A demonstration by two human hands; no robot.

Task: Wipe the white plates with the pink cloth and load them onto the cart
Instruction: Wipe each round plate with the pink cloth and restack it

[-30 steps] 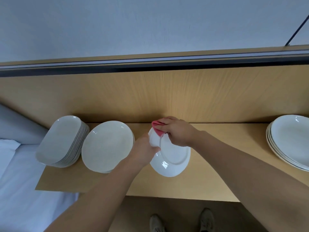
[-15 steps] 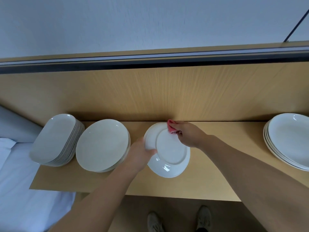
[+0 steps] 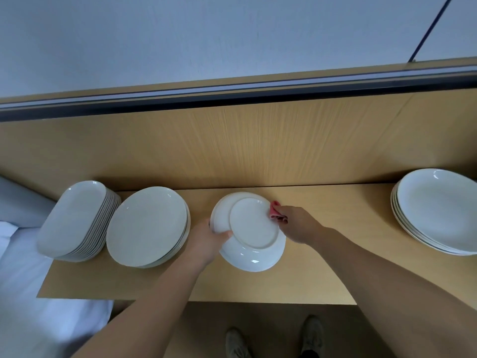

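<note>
— Why is the plate held that way?

— Your left hand [image 3: 205,241] grips the near-left rim of the round white ceramic plate [image 3: 254,228], thumb on top. It is turned underside up over the light wooden shelf [image 3: 322,267]. I think that bares its base for your right hand [image 3: 299,223], which pinches the crumpled pink cloth [image 3: 275,210] at the far-right rim.

— Any room to move?

— There is bare shelf on your right. The left stack of round white plates [image 3: 147,226] sits just beside your wrist, and the wooden back panel [image 3: 258,146] stands close behind. I can't see the cart.
</note>
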